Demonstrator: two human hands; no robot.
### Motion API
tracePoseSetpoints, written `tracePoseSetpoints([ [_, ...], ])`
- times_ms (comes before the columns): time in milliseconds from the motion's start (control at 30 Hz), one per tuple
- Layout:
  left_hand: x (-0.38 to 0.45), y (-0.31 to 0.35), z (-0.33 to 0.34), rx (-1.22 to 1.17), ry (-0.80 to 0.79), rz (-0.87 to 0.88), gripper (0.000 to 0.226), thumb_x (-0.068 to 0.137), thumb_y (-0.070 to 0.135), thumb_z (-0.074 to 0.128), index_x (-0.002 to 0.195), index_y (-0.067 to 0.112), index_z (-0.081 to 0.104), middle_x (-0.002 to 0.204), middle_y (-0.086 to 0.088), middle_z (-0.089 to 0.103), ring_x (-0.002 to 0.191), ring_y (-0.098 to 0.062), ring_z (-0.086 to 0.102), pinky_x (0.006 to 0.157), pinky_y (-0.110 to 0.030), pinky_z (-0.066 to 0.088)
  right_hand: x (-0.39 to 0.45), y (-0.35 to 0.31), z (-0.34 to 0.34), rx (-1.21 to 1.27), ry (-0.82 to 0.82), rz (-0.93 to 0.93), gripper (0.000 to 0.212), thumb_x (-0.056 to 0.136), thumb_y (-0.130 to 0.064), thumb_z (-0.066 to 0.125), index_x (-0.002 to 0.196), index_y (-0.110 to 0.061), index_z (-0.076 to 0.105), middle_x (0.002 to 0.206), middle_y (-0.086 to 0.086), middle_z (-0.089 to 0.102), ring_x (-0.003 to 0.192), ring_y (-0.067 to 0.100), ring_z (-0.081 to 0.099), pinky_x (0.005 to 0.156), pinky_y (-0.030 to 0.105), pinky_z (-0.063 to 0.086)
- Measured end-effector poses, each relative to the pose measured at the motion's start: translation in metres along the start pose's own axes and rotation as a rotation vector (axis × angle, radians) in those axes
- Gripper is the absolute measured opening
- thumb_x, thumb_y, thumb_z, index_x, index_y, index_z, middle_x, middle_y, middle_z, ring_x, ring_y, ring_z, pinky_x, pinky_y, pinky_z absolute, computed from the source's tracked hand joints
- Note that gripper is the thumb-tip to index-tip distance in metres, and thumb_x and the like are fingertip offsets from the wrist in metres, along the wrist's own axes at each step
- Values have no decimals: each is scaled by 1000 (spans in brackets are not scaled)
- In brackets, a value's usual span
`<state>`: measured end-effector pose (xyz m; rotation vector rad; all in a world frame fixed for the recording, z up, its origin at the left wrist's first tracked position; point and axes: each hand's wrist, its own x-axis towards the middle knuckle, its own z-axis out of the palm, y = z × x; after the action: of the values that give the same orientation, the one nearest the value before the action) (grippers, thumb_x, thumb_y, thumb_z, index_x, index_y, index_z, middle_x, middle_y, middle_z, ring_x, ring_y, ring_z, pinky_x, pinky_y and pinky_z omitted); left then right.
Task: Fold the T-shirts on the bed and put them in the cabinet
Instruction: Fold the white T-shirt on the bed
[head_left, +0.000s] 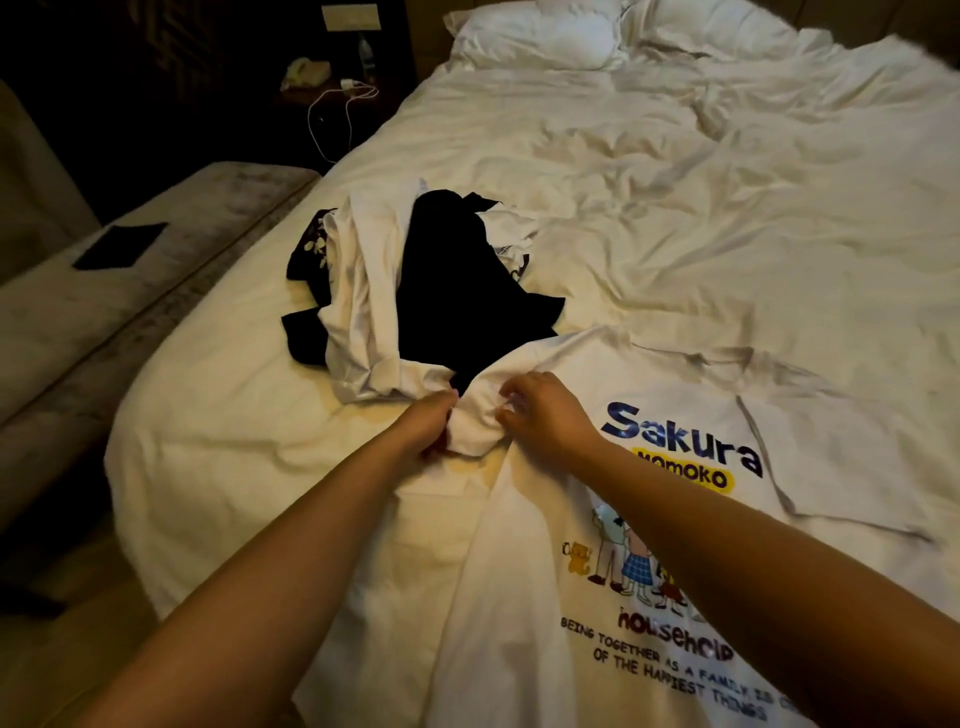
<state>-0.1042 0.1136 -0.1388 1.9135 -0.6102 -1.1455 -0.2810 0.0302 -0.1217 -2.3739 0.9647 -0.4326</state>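
Now both hands (483, 418) on bunched T-shirt (519, 571)

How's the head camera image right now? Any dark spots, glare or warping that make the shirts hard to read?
Head view: warm, dim light; the printed white T-shirt and both hands, left hand and right hand, read clearly. The black shirt on the pile is a featureless dark mass. Left background is nearly black. Wide-angle lens bends the bed edges. No glare.

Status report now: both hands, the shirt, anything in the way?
Left hand and right hand pinch bunched sleeve of printed white shirt. Shirt unfolded on bed. Clothes pile touches its sleeve.
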Motion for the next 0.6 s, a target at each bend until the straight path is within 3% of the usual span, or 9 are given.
tracePoseSetpoints([
  [133, -9, 0, -6, -109, -67, -48, 26, 97, 24, 55, 74, 13, 51, 55, -4, 47, 44, -17, 44, 44, -24, 30, -4, 1, 10, -19, 38, -80, 18, 92, -20, 62, 105, -10, 70, 104, 8, 61, 102, 28, 51, 86, 37, 41],
  [233, -9, 0, -7, -190, -54, 4, 23, 102, 24, 49, 88, 8, 59, 71, -11, 64, 55, -18, 64, 47, -23, 42, -9, -1, 12, -76, 88, -120, 21, 91, -25, 63, 107, -11, 67, 107, 6, 59, 102, 23, 48, 89, 37, 42],
  [333, -5, -7, -5, -247, 38, 89, 23, 104, 21, 46, 105, 6, 64, 84, -16, 68, 64, -22, 67, 44, -22, 47, -16, -2, 13, -165, 147, -259, 20, 87, -25, 64, 100, -11, 64, 99, 6, 59, 93, 24, 50, 80, 35, 43],
  [467, -8, -11, -5, -235, 53, 138, 26, 98, -7, 44, 113, 7, 61, 84, -17, 67, 65, -24, 65, 46, -24, 46, -23, 2, 20, -282, 21, -327, 31, 84, -33, 64, 108, -14, 67, 100, 4, 58, 95, 23, 49, 81, 34, 41],
  [533, -7, -16, -5, -163, 0, 152, 42, 87, -24, 48, 118, 1, 60, 82, -18, 66, 63, -23, 61, 44, -24, 43, -23, 1, 23, -311, 40, -320, 25, 85, -26, 68, 105, -11, 70, 98, 8, 58, 94, 28, 52, 79, 37, 41],
  [600, -8, -19, -4, -93, -16, 180, 38, 81, -25, 60, 114, -6, 64, 68, -11, 65, 56, -18, 57, 49, -24, 43, -22, 0, 23, -299, 84, -300, 16, 85, -19, 67, 96, -8, 72, 89, 10, 59, 87, 33, 54, 73, 37, 40],
])
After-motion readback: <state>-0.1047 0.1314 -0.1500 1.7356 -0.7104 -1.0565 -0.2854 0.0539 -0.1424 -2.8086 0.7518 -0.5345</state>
